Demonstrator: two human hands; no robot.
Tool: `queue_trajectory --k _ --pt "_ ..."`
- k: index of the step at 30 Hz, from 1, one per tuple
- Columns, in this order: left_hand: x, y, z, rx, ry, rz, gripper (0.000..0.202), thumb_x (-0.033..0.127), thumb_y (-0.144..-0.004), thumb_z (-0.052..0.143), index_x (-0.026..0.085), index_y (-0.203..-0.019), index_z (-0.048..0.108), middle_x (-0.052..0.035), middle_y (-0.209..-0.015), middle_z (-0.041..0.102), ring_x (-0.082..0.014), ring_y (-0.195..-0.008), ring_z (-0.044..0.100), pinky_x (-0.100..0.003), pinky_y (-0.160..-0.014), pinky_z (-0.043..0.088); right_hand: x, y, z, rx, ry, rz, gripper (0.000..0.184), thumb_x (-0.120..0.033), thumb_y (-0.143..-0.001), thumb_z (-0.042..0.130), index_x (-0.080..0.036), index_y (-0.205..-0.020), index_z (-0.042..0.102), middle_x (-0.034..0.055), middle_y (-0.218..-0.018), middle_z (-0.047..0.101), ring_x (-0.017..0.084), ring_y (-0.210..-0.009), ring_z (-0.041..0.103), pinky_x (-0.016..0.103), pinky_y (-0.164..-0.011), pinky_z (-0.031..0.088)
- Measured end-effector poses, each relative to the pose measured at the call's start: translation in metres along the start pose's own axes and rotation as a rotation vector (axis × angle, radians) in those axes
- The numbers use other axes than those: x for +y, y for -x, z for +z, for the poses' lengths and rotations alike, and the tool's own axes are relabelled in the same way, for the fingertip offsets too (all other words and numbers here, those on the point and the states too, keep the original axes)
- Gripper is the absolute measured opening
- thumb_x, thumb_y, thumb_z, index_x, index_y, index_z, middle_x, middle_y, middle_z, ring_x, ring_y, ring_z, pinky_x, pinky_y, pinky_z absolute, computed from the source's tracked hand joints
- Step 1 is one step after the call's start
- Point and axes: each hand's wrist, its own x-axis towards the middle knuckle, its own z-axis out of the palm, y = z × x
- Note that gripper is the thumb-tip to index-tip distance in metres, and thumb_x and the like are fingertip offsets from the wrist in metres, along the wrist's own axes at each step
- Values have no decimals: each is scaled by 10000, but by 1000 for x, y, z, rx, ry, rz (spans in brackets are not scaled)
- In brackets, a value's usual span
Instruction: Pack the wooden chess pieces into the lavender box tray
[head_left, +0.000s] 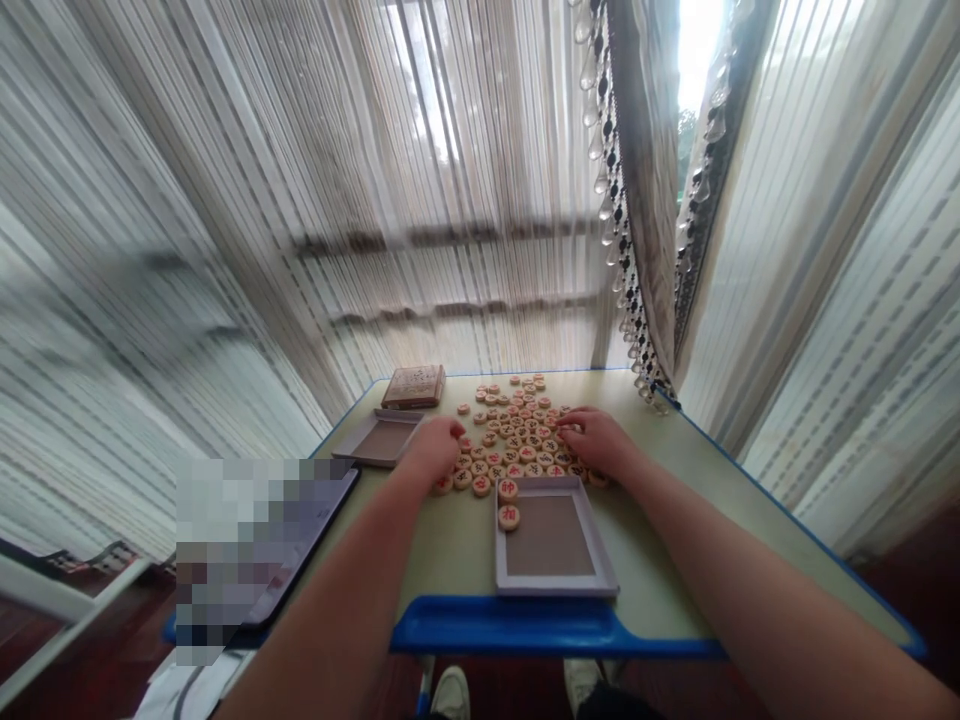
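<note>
Many round wooden Chinese chess pieces (517, 430) with red or dark characters lie spread over the far middle of a pale green table (465, 545). My left hand (433, 448) rests palm down on the left edge of the pile, fingers curled over pieces. My right hand (598, 438) lies on the right side of the pile, fingertips touching pieces. A shallow grey box tray (559, 580) sits in front of me; two red-marked pieces (508, 503) lie in its near-left corner.
A second tray (379, 440) lies at the left, and a wooden box (414, 386) stands behind it. A dark tablet (300, 560) overhangs the table's left edge. The table has a blue rim (525, 628). Striped curtains surround the table.
</note>
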Motion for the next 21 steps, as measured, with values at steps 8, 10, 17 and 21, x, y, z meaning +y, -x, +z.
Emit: queue_trajectory --k 8,10,17,21 --pt "-12 -3 -7 -10 -20 -68 244 183 -726 530 163 -893 708 -68 -897 709 -175 -823 635 -227 -719 461 5 -1 2 -5 17 -22 237 -236 -765 525 -187 -898 715 78 -1001 660 195 -959 583 307 -907 406" --pt "-13 -2 -11 -34 -45 -79 241 177 -721 540 159 -891 711 -72 -907 709 -177 -836 633 -228 -726 460 5 -1 2 3 11 -15 248 -243 -772 514 -178 -911 710 84 -1007 658 198 -958 585 305 -901 409" --pt "-10 5 -20 -163 -42 -54 254 198 -723 569 138 -929 705 -75 -838 714 -166 -751 638 -223 -680 456 1 0 2 -12 24 -25 233 -210 -735 528 -187 -873 715 79 -997 659 199 -956 582 314 -907 404" --pt "-7 4 -15 -90 -89 -8 246 189 -735 536 157 -909 708 -67 -842 712 -164 -766 633 -226 -687 446 2 -1 3 -4 7 -27 226 -214 -739 529 -193 -866 714 75 -987 657 197 -953 579 321 -905 403"
